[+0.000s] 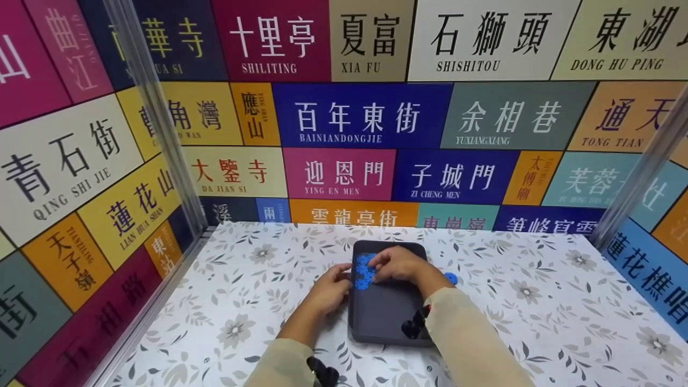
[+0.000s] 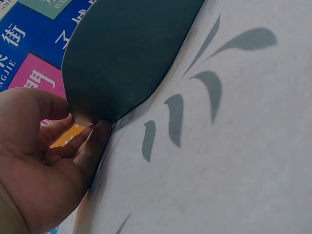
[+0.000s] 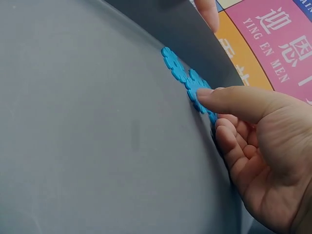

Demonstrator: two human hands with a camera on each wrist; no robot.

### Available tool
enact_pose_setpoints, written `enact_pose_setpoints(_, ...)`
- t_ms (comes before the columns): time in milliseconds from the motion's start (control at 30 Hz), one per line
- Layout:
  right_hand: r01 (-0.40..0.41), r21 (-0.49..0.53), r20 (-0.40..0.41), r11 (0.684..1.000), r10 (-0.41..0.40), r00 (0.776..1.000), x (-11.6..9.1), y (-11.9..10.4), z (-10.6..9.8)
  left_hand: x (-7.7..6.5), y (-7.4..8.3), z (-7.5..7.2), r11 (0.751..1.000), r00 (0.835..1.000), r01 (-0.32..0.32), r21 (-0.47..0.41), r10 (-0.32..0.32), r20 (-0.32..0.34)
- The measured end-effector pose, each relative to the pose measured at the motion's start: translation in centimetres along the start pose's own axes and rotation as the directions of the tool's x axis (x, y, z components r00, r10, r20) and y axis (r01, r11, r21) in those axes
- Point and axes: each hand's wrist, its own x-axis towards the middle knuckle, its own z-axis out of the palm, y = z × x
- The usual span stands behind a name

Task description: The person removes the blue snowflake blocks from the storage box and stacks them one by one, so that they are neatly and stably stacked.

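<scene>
A dark grey rectangular tray [image 1: 382, 314] rests on the patterned tabletop. Inside it, towards the far left, lie several blue snowflake-shaped plastic discs [image 1: 363, 278], some joined or overlapping. My right hand [image 1: 400, 264] reaches over the tray and pinches one blue disc [image 3: 194, 92] between thumb and fingers; its fingertips partly hide the discs. My left hand [image 1: 329, 290] grips the tray's left wall. In the left wrist view, thumb and fingers pinch the dark tray edge [image 2: 126, 58] from either side.
Another blue piece [image 1: 450, 278] lies outside the tray, beside the right forearm. The white tabletop [image 1: 258, 301] has grey flowers and leaves. Walls of coloured panels with Chinese lettering [image 1: 357, 115] stand behind and at both sides, with clear posts [image 1: 177, 145] at the corners.
</scene>
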Motion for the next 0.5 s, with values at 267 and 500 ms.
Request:
enact_pose_setpoints(267,0.008,-0.163,0.009,0.987,-0.007,1.000,-0.05,-0.44,-0.02,0.12,-0.11,-0.05,1.000,1.000,-0.017,0.022,0.017,0.002)
enact_pose_setpoints(500,0.023,-0.237,0.010,0.971,-0.021,1.000,-0.01,-0.57,-0.05,-0.07,-0.02,-0.11,0.999,1.000,-0.024,0.031,0.024,0.002)
